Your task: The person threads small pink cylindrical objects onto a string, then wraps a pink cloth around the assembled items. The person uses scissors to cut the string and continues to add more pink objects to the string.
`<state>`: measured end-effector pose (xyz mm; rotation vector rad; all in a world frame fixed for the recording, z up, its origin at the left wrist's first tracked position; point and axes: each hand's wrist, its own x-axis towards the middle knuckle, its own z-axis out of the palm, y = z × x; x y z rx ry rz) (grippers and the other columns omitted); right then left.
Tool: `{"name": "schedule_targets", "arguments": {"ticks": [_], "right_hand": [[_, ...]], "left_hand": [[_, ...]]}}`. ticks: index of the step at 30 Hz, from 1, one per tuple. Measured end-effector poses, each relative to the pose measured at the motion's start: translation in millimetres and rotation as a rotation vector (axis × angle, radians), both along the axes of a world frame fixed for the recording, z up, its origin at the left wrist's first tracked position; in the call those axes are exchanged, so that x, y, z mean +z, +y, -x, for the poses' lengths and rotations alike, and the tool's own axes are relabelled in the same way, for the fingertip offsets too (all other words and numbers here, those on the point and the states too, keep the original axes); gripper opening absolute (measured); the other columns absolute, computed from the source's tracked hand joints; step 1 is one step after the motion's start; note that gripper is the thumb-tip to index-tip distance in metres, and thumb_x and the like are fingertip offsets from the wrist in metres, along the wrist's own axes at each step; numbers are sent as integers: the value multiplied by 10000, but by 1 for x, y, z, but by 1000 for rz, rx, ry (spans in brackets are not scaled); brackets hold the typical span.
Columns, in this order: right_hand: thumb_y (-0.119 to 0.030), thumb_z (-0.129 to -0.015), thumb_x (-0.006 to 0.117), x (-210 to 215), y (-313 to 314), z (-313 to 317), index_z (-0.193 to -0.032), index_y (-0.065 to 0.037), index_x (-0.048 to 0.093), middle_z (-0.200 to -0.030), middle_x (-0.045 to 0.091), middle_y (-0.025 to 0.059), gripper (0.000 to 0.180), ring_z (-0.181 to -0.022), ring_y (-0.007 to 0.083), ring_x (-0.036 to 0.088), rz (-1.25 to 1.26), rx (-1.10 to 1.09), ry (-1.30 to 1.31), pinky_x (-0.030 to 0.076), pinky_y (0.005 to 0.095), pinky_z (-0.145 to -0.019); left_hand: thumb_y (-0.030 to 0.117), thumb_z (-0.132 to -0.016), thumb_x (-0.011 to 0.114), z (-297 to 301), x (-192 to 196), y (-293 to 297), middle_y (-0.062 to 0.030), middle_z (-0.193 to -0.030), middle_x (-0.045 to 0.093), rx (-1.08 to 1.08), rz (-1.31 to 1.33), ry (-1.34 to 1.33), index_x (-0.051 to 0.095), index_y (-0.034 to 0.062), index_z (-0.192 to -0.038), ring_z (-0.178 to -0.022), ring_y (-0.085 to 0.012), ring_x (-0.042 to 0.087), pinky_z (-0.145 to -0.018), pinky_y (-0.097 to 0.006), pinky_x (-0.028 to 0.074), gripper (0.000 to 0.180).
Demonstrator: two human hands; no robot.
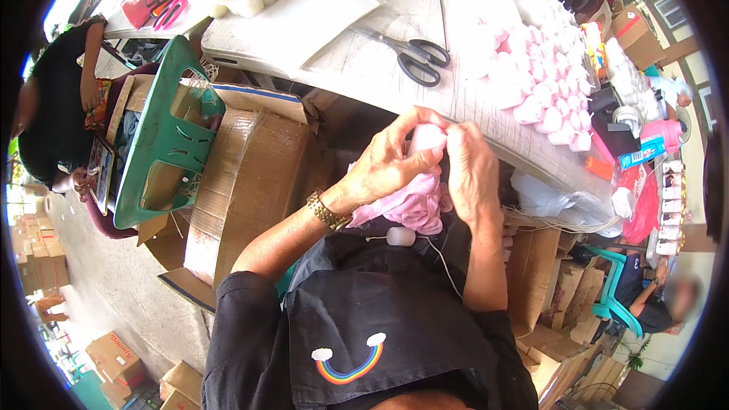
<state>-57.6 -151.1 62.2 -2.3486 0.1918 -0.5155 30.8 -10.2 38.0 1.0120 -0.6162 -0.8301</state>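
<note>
Above my lap, my left hand point(396, 158) grips a short pale pink candle point(427, 137) between thumb and fingers. My right hand point(472, 175) is closed right beside it, its fingertips pinched together at the candle's end; whatever they pinch is hidden. Beneath both hands a crumpled pink cloth point(418, 209) lies on my lap. A second pale candle point(401, 236) rests on its side on my dark apron point(380, 311), with thin white string running from it. Many pink and white candles point(543, 91) stand crowded together on the table to the right.
On the white table point(326, 72) lie black-handled scissors point(414, 57), a thin dark rod point(441, 7) and a white sheet point(292, 19). A cardboard box point(243, 175) and a green plastic chair point(163, 137) stand at the left. Two people sit nearby, left and right.
</note>
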Motion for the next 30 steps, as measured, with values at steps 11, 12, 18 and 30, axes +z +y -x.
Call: {"name": "schedule_targets", "arguments": {"ticks": [11, 12, 18, 30], "right_hand": [[-261, -904, 571, 18, -15, -89, -1149, 5, 649, -967, 664, 270, 370, -879, 420, 658, 403, -140, 132, 520, 473, -776], [-253, -903, 570, 18, -17, -94, -1137, 2, 653, -956, 661, 270, 355, -865, 420, 657, 444, -186, 147, 520, 480, -762], [-232, -927, 552, 12, -13, -111, -1065, -8, 656, -925, 634, 253, 283, -806, 415, 651, 693, -264, 137, 520, 488, -687], [-287, -961, 512, 6, -14, -120, -1046, 21, 606, -979, 615, 225, 333, -790, 388, 681, 772, -363, 236, 553, 488, -656]], "left_hand": [[92, -766, 516, -24, 30, 12, -63, -900, 583, 301, -196, -311, 548, 15, -1108, -646, -93, 554, -641, -253, 499, 351], [91, -768, 515, -25, 28, 13, -65, -908, 583, 311, -206, -287, 547, 13, -1113, -648, -95, 553, -657, -255, 506, 356], [152, -832, 545, -30, 17, 15, -69, -938, 585, 355, -179, -94, 536, 10, -1136, -674, -111, 569, -753, -282, 530, 336], [238, -910, 573, -6, -12, -4, -53, -909, 595, 172, -63, 140, 599, 46, -1013, -670, -103, 586, -652, -261, 547, 220]]}}
